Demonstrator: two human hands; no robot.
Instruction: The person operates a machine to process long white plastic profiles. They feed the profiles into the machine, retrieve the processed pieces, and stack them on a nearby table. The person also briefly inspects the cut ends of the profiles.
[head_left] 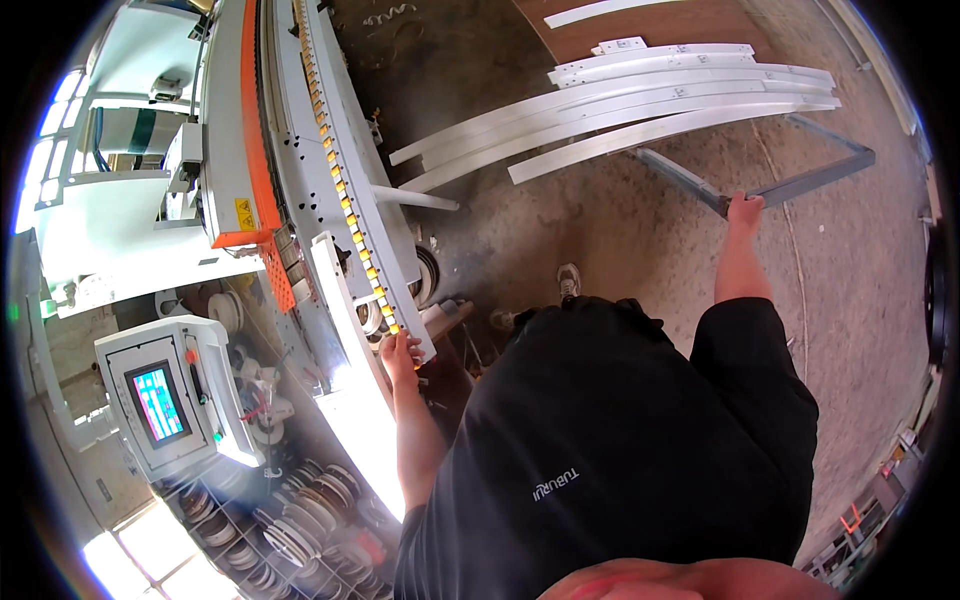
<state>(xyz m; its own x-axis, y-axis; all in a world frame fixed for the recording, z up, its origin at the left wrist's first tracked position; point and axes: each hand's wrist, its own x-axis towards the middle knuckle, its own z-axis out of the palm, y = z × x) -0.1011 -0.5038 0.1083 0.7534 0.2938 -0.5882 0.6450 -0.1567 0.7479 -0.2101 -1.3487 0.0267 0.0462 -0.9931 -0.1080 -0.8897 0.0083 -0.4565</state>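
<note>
At the near end of a long machine, my left hand (402,357) has its fingers curled over the end of a rail of yellow rollers (358,235). The undersides of those fingers are hidden. Out to the right, my right hand (745,212) is closed around the near corner of a grey metal frame (815,178). The frame's far side passes near several long white panel strips (640,105), which lie in a fanned stack beyond it. Beside my left forearm stands a long white guide bar (345,310).
The edge-banding machine (235,120) with its orange strip runs along the left. A control box (165,395) with a lit screen stands nearer. Rolls of edging tape (315,510) fill a rack at lower left. A white support arm (418,198) juts over the concrete floor (640,240).
</note>
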